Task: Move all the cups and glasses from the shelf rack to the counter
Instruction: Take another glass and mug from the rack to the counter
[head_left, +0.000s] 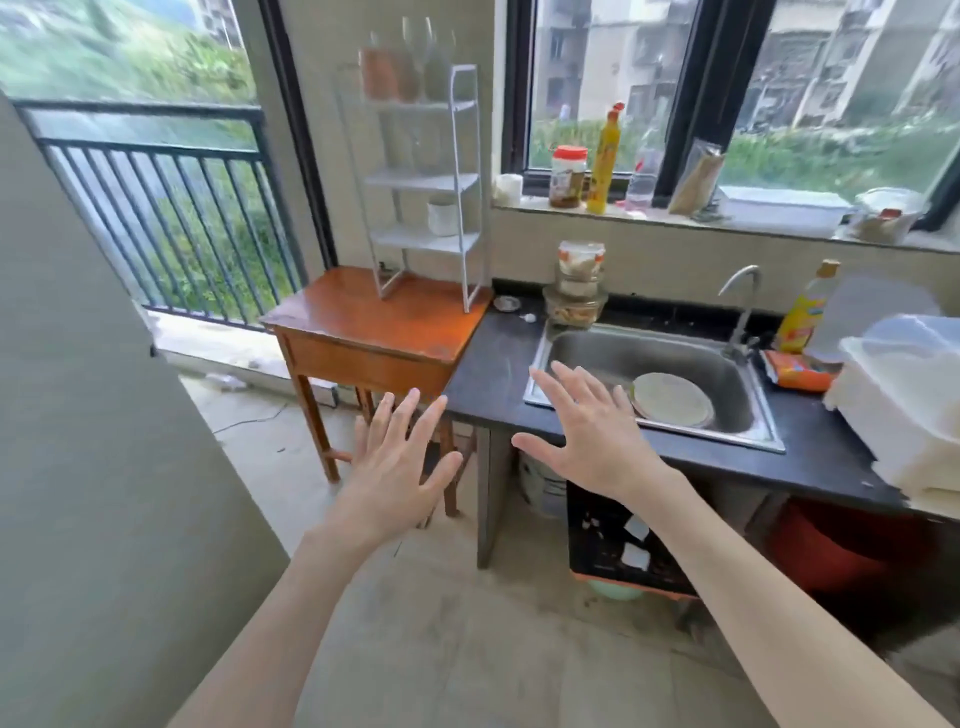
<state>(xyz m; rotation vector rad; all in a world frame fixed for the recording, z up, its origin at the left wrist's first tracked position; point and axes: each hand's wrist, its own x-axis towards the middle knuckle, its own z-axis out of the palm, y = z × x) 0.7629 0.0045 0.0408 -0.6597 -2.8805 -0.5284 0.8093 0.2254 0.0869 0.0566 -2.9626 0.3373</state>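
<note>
Now both hands are held out flat, fingers spread wide, nothing gripped in either. The left hand is raised in front of the wooden side table, and the right hand is seen over the near edge of the dark counter, just beside the steel sink, in which a round plate is lying. On the side table the white shelf rack is stood, up against the counter's left end. On its top tier several clear glasses are seen, two of them tinted brown, blurred. A white cup is set on the lowest tier, and something clear on the tier above cannot be made out. Behind the sink, stacked jars are placed against the wall.
</note>
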